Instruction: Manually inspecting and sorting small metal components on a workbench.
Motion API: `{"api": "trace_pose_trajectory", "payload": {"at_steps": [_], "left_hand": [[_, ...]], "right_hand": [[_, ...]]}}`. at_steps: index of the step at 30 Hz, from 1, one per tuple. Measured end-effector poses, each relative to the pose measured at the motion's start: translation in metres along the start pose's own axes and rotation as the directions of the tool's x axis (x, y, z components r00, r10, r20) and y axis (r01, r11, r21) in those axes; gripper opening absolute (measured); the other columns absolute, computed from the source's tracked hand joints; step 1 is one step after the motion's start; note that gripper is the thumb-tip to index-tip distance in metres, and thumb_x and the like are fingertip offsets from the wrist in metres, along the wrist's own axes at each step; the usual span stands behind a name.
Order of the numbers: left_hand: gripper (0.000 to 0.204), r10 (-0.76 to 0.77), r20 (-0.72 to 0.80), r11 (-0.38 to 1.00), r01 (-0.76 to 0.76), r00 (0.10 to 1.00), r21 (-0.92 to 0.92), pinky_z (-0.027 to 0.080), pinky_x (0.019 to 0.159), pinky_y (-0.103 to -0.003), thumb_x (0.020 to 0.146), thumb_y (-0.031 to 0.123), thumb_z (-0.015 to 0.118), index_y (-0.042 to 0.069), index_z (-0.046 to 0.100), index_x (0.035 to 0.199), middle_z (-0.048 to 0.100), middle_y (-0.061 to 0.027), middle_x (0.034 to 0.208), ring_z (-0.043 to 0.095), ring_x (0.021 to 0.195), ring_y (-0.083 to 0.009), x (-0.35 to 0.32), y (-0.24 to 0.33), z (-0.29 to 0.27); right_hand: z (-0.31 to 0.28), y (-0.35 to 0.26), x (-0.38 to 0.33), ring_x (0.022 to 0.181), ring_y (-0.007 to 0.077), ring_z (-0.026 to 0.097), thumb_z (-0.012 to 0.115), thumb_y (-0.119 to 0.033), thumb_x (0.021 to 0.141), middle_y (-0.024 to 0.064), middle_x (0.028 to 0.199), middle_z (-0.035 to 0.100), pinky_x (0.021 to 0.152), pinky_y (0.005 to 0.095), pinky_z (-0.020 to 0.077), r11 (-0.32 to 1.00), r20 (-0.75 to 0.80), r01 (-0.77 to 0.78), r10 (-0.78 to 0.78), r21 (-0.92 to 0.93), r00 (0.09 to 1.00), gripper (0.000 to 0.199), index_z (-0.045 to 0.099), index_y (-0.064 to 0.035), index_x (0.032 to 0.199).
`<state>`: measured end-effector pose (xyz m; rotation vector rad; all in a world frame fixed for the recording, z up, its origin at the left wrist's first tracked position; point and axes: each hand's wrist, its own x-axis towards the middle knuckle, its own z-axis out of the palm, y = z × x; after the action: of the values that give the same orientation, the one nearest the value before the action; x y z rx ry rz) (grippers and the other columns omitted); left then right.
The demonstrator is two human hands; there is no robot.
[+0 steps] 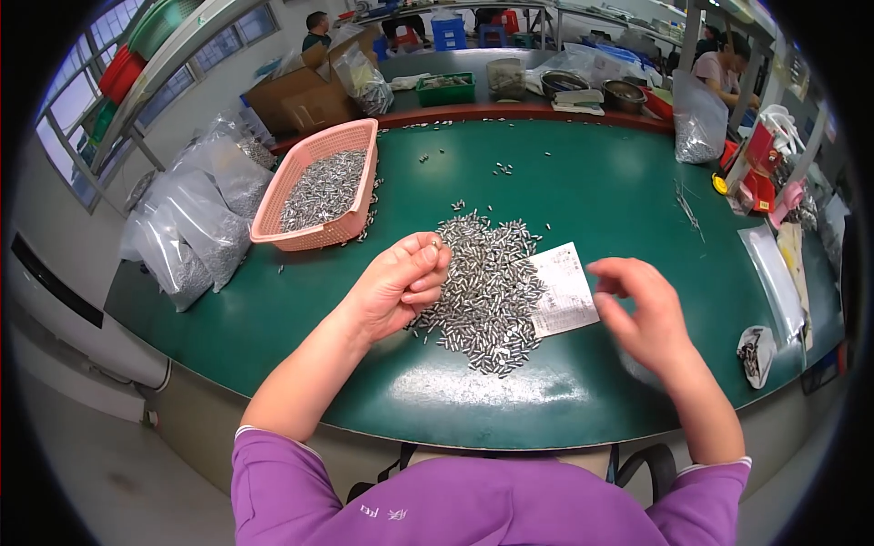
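Between the thumb and forefinger of my left hand (399, 284) is a small metal part (437, 244), its end just showing at the fingertips. That hand is closed, at the left side of a heap of small silvery cylindrical metal parts (487, 291) on the green table. My right hand (643, 311) hovers right of the heap, thumb and forefinger apart, with nothing visible in it. Beside its fingertips lies a white printed paper slip (566, 289), its left edge meeting the heap.
A pink plastic basket (309, 238) of similar parts stands at the left, beside filled clear bags (187, 232). Loose parts (503, 169) are scattered beyond the heap. At the right are a flat plastic bag (774, 278), thin wires (687, 207) and a small white bag (756, 355).
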<state>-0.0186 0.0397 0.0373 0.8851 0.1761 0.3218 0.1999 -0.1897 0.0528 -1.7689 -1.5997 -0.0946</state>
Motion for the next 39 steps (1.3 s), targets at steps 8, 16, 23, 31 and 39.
{"api": "trace_pose_trajectory", "payload": {"at_steps": [8,16,23,31,39], "left_hand": [[0.013,0.033,-0.197,0.996,-0.048,0.98,-0.074,0.029,0.044,-0.016,0.098,0.019,0.05,0.007,0.05,0.096,0.051,-0.0012,0.089,0.039,0.06,-0.0034,-0.001,0.02,-0.015],[0.033,0.707,-0.415,0.545,-0.066,0.573,0.836,0.048,0.079,-0.035,0.097,0.023,0.044,-0.005,0.054,0.112,0.06,-0.0116,0.105,0.058,0.09,-0.0229,0.032,0.139,-0.138],[0.054,0.863,-0.104,-0.263,0.614,0.495,0.744,0.016,0.11,-0.059,0.09,0.043,0.052,0.006,0.052,0.13,0.029,-0.0206,0.148,0.022,0.136,-0.0469,0.025,0.096,-0.137],[0.051,0.351,0.888,-0.574,-0.68,0.299,0.456,0.024,0.111,-0.052,0.077,0.026,0.069,0.014,0.057,0.125,0.049,-0.014,0.135,0.036,0.134,-0.0374,0.042,0.001,0.118],[0.032,0.102,0.961,0.108,-0.957,-0.259,-0.269,0.031,0.106,-0.054,0.091,0.022,0.049,0.005,0.058,0.116,0.047,-0.0165,0.139,0.043,0.129,-0.0318,0.013,-0.108,0.214]], "right_hand": [[-0.009,0.048,-0.039,0.077,0.0094,0.059,0.059,0.002,0.084,0.0032,0.086,0.062,0.071,0.0234,0.0492,0.892,-0.165,-0.31,0.378,0.329,0.911,0.024,0.062,-0.002,0.108],[0.001,0.039,-0.034,0.076,0.0154,0.062,0.063,-0.001,0.082,0.0071,0.087,0.063,0.067,0.027,0.0517,0.963,-0.114,-0.175,0.2,0.203,0.973,0.021,0.064,-0.0038,0.102],[-0.002,0.037,-0.036,0.076,0.0191,0.061,0.065,-0.004,0.082,0.0074,0.085,0.062,0.066,0.0292,0.0518,0.981,-0.072,-0.139,0.149,0.136,0.986,0.017,0.064,-0.0047,0.099],[0.006,0.024,-0.026,0.087,0.0103,0.06,0.062,-0.009,0.09,0.002,0.1,0.062,0.078,0.0254,0.0498,0.509,0.37,-0.513,0.36,0.692,0.856,0.019,0.063,-0.0038,0.108],[0.052,-0.067,0.016,0.105,0.0138,0.055,0.048,-0.026,0.1,0.0072,0.113,0.058,0.093,0.0322,0.0456,0.508,0.6,-0.409,-0.298,0.758,0.743,0.035,0.052,-0.0031,0.126]]}}
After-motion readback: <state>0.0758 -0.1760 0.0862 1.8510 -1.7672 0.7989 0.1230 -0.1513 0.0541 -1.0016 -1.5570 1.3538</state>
